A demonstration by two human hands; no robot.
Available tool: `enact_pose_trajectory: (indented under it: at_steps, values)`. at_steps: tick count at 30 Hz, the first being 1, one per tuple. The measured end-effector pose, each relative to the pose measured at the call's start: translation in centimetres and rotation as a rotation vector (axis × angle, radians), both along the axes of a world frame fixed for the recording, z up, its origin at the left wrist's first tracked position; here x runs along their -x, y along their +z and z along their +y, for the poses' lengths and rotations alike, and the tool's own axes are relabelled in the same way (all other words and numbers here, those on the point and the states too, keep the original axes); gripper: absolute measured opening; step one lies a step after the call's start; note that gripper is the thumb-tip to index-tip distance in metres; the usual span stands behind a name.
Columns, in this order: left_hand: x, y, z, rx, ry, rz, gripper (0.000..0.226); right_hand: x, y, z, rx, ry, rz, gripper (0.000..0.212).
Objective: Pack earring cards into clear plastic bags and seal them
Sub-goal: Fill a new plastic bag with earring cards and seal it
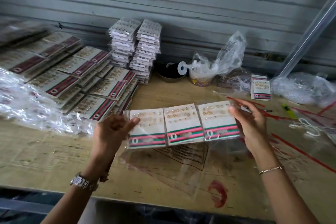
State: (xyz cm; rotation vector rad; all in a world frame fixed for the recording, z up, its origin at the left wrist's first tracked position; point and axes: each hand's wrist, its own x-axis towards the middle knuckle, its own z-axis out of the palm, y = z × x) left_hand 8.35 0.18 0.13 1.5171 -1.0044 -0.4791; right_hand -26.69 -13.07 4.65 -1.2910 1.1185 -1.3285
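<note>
Three earring cards [183,125] sit side by side inside a clear plastic bag [145,152], held just above the table [54,151]. The left hand [112,129] pinches the bag's left end. The right hand [249,122] grips the right end (thumb over the last card).

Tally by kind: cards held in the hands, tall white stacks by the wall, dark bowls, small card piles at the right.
Cards, held between left hand and right hand: 3
Stacks: 2
Bowl: 1
Pile: 1
Total: 7
</note>
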Motion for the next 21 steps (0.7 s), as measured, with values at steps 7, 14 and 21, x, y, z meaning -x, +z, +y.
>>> enact_pose_trajectory:
  at_steps: [7,14,21]
  values:
    - [0.9,-1.0,2.9,-0.075,-0.019,0.297,0.052,-1.8,-1.1,0.6,-0.296,0.154,-0.373,0.037]
    - [0.8,-0.8,4.7,-0.006,0.052,0.482,0.048,-7.1,-1.7,0.6,-0.279,0.331,-0.4,0.07]
    - [-2.5,-0.2,5.2,0.011,0.132,0.275,0.039,-16.8,1.2,-2.5,-0.185,0.226,-0.4,0.057]
